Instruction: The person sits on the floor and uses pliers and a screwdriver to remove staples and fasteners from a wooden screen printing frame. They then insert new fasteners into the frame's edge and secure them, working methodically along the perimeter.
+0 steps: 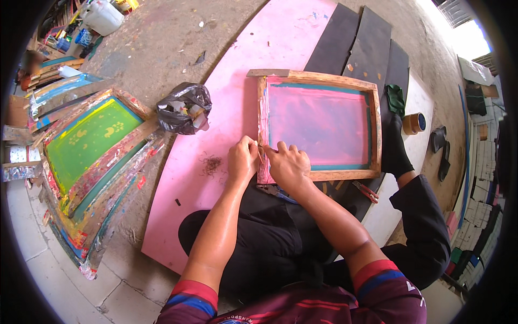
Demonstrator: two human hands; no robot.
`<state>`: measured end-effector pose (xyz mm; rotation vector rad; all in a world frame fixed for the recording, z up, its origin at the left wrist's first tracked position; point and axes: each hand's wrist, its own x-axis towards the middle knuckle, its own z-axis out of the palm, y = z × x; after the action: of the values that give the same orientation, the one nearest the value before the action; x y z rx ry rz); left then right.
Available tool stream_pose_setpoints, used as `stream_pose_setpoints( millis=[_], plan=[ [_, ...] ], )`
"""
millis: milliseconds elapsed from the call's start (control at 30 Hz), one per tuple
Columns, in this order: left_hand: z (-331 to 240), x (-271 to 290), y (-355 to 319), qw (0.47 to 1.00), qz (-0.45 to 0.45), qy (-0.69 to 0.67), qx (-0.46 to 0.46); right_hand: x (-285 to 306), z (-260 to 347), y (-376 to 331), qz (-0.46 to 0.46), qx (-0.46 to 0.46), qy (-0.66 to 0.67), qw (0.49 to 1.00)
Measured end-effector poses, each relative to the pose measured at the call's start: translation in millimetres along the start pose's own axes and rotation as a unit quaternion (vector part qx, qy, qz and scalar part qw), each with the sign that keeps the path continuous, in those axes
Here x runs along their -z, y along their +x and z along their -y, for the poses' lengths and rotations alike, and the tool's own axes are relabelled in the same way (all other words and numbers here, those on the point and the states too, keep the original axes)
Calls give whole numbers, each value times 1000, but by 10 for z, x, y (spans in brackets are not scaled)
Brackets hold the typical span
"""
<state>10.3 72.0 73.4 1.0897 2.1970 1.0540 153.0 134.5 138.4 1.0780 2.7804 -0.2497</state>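
A wooden screen-printing frame (376, 129) with pinkish, teal-edged mesh (318, 127) lies before me, partly over my leg. My left hand (243, 157) is closed at its left rail, pinching something too small to make out. From the right, my right hand (290, 166) rests over the lower left corner, fingers apart, its index finger reaching the rail beside the left fingertips. Just below that corner, a metal tool (276, 191) with a blue handle is partly hidden. To the left of my left hand sits a scatter of thin dark bits (211, 164) on the pink board (186, 216).
An open black plastic bag (184, 108) of scraps stands at the left, near stacked paint-stained frames (89, 140). On the right are red-handled pliers (367, 191), a brown cup (414, 123), a dark green cloth (395, 100) and sandals (440, 146). Dark panels (367, 43) lie beyond the frame.
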Motion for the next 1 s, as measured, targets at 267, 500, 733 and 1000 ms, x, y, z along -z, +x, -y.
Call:
stream_pose_setpoints(
  millis=[267, 500, 733, 1000],
  plan=[
    [-11, -14, 66, 999, -8, 37, -16, 5, 53, 4, -15, -9, 9, 1000],
    [-16, -21, 42, 997, -1, 73, -20, -77, 105, -29, -24, -44, 34, 998],
    [-127, 36, 45, 999, -34, 25, -25, -288, 177, 153, -101, -79, 68, 989],
    [-56, 242, 189, 978, 12, -139, 156, -234, -106, -98, -133, -113, 200, 964]
  ],
)
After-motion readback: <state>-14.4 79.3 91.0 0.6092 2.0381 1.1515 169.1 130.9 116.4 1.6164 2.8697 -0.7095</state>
